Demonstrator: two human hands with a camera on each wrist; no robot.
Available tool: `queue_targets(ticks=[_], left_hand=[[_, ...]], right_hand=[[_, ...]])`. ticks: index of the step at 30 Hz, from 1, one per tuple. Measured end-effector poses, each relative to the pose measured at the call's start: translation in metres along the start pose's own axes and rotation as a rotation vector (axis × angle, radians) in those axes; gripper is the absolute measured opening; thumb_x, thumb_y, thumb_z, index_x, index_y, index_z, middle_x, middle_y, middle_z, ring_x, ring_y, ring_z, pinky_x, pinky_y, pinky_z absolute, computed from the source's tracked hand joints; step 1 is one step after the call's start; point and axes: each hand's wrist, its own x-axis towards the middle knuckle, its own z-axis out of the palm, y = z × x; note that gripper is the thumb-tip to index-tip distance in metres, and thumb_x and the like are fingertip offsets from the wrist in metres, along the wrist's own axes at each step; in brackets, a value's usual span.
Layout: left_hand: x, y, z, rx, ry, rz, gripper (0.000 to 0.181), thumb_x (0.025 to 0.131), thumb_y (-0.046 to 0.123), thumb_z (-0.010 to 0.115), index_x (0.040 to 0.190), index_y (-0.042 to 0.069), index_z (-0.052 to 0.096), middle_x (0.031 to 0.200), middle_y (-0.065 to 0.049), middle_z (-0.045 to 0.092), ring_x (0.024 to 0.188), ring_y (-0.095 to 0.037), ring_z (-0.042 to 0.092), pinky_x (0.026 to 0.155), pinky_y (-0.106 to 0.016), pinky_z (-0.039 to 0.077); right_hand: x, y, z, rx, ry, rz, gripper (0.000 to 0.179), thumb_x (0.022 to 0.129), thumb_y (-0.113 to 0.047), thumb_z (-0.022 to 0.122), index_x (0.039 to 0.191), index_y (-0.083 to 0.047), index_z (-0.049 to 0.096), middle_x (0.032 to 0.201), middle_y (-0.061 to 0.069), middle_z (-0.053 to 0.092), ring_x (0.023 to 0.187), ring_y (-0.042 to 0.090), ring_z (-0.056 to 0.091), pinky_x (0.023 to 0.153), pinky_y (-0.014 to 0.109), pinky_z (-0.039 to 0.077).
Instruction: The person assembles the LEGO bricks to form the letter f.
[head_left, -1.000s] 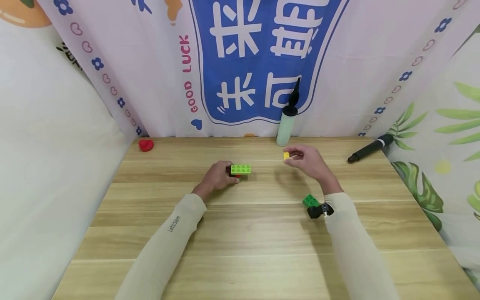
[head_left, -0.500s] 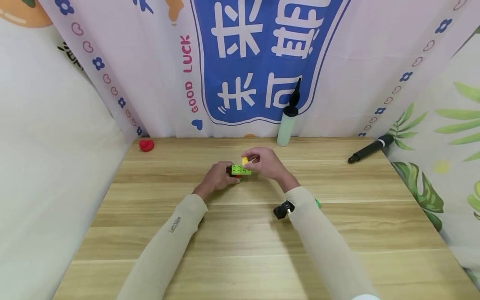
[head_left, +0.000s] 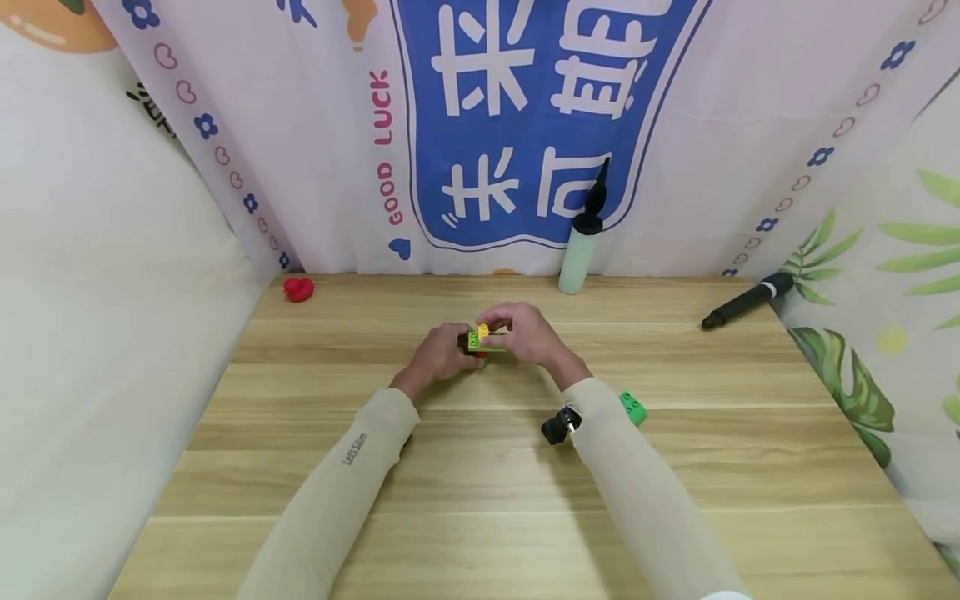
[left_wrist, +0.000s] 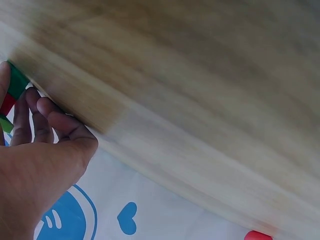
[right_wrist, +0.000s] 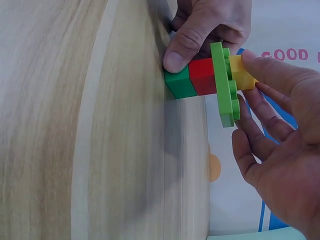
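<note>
My left hand (head_left: 438, 352) grips the foot of a small stack of toy building bricks. In the right wrist view the stack has a dark green brick (right_wrist: 181, 85) on the table, a red brick (right_wrist: 202, 76) above it and a flat light green brick (right_wrist: 223, 95) on top. Between thumb and fingers my right hand (head_left: 528, 333) pinches a small yellow brick (right_wrist: 241, 72) against the studs of the light green brick, off its middle. Whether it is fully pressed down I cannot tell. The left thumb touches the dark green brick; its other fingers are partly hidden.
Beside my right forearm lies a loose green brick (head_left: 633, 408). A red object (head_left: 298, 289) rests at the table's back left corner. Along the back stand a pale green hand pump (head_left: 577, 254) and, far right, a lying black pen-like cylinder (head_left: 746, 302).
My right hand has carried the yellow brick left and set it onto the light green brick. The left hand has kept its grip on the stack.
</note>
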Motion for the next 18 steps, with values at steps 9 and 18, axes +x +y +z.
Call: queue_targets(ticks=[9,18], left_hand=[[-0.0025,0.0000,0.0002,-0.014,0.005,-0.004,0.029,0.092,0.020,0.088,0.115,0.009,0.074,0.115,-0.009,0.075,0.105,-0.025,0.063,0.102,-0.044,0.053],[-0.0020,0.0002,0.0005,-0.004,0.006,0.007,0.028,0.091,0.020,0.088,0.112,0.009,0.073,0.115,-0.009,0.075,0.104,-0.024,0.064,0.101,-0.044,0.054]], right_hand=[[0.0011,-0.0008,0.0025,-0.016,0.005,-0.001,0.030,0.094,-0.009,0.084,0.123,-0.006,0.079,0.123,0.010,0.077,0.116,0.027,0.072,0.105,0.047,0.058],[0.0003,-0.0020,0.0011,-0.011,-0.008,0.046,0.032,0.093,-0.009,0.084,0.125,-0.006,0.078,0.124,0.011,0.077,0.119,0.029,0.070,0.106,0.045,0.057]])
